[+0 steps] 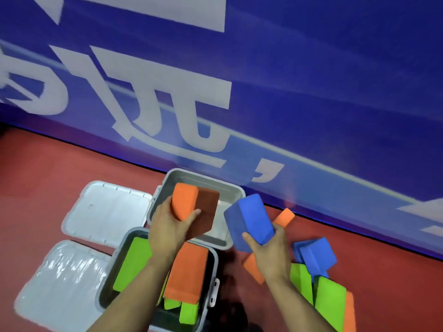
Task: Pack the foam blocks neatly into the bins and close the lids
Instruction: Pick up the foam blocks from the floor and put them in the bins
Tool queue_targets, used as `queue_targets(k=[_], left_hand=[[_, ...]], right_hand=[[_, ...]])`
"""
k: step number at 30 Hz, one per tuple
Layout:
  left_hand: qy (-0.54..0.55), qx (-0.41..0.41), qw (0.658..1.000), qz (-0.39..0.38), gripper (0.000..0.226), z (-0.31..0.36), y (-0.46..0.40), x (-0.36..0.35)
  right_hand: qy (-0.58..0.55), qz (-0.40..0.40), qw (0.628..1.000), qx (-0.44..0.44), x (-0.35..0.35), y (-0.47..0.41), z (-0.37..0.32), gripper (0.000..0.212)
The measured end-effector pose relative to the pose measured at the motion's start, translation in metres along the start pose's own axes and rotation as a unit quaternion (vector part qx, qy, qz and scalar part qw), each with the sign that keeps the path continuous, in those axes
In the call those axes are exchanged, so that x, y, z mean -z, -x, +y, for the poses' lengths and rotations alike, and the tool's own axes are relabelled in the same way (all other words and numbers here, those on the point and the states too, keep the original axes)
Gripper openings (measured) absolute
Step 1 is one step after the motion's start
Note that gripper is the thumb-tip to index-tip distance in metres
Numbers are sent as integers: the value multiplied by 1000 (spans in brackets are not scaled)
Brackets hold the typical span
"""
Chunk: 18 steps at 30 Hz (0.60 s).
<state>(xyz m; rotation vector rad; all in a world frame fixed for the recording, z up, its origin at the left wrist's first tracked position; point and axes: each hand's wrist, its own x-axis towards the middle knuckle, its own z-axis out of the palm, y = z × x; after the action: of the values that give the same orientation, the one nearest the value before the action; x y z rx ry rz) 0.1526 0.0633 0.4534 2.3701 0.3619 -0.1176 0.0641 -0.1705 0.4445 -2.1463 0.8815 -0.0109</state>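
Two grey bins stand on the red floor with their lids swung open to the left. Over the far bin (pixel 191 179) my left hand (pixel 171 227) grips an orange foam block (pixel 189 203). Just right of that bin my right hand (pixel 269 251) grips a blue foam block (pixel 249 218) in the air. The near bin (pixel 214 264) holds a green block (pixel 131 264), an orange block (pixel 187 271) and more green pieces underneath. Its lid (pixel 60 283) and the far bin's lid (pixel 107 212) lie flat.
Loose blocks lie on the floor to the right: blue (pixel 316 255), green (pixel 329 303) and orange (pixel 284 216) ones. A blue wall banner (pixel 311 92) with white lettering runs close behind the bins.
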Motion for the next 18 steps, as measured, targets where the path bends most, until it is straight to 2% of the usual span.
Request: queue_targets(k=[6, 14, 18], left_hand=[[1, 43, 999, -17, 71, -70, -83, -66], [47, 186, 981, -41, 86, -175, -147, -248], [-4, 197, 979, -50, 90, -209, -175, -325]], right_hand=[[29, -54, 998, -9, -120, -91, 37, 76], [118, -123, 983, -64, -292, -190, 142, 74], [186, -165, 964, -88, -359, -233, 176, 75]])
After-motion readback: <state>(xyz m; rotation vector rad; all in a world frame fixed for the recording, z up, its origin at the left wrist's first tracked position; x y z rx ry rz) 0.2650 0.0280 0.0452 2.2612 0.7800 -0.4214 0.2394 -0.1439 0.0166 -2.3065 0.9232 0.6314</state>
